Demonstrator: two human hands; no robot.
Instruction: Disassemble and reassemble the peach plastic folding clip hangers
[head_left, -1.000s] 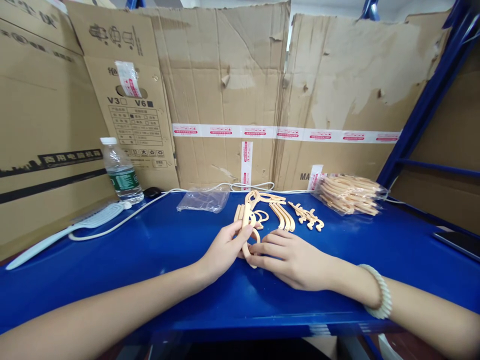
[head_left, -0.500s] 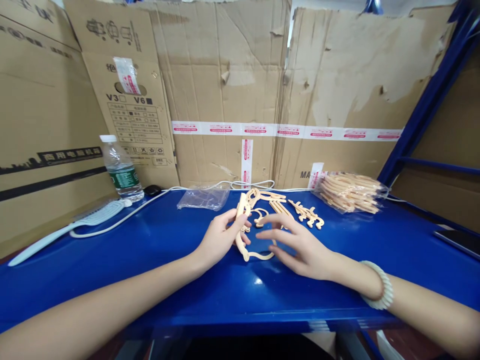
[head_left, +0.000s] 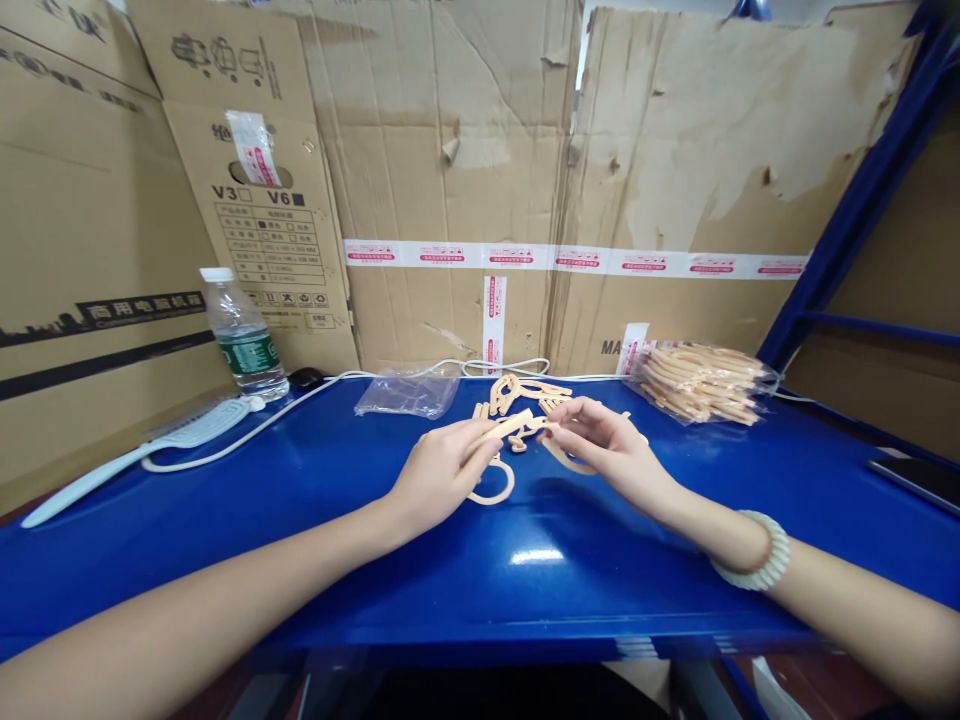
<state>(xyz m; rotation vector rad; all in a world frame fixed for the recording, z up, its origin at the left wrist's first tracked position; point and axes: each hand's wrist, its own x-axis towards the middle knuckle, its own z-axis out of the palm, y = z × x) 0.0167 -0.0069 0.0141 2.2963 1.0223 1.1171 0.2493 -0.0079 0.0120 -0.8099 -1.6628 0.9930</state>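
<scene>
My left hand (head_left: pixel 441 462) is closed round a beige plastic hanger arm (head_left: pixel 514 426), which slants up to the right. Below its fingers shows a beige curved loop (head_left: pixel 495 494); whether it joins the held arm is hidden. In a pinch, my right hand (head_left: pixel 619 450) grips a curved beige hanger piece (head_left: pixel 568 462). The ends of the two held pieces come together between the hands, and I cannot tell whether they are joined. Behind them lie loose beige hanger parts (head_left: pixel 510 394), partly covered by my fingers, with a small hook-shaped part (head_left: pixel 517 443) nearer.
A clear bag of beige hanger parts (head_left: pixel 701 385) sits at the back right of the blue table (head_left: pixel 360 590). Leftward are a flat plastic bag (head_left: pixel 405 394), a water bottle (head_left: pixel 244 335), a pale hairbrush (head_left: pixel 150 450) and a white cable (head_left: pixel 225 458). A phone (head_left: pixel 919 480) lies far right.
My left hand has tipped its piece from upright to a rightward slant. My right hand, earlier spread and without a hold, now pinches a curved piece against the end of the left one.
</scene>
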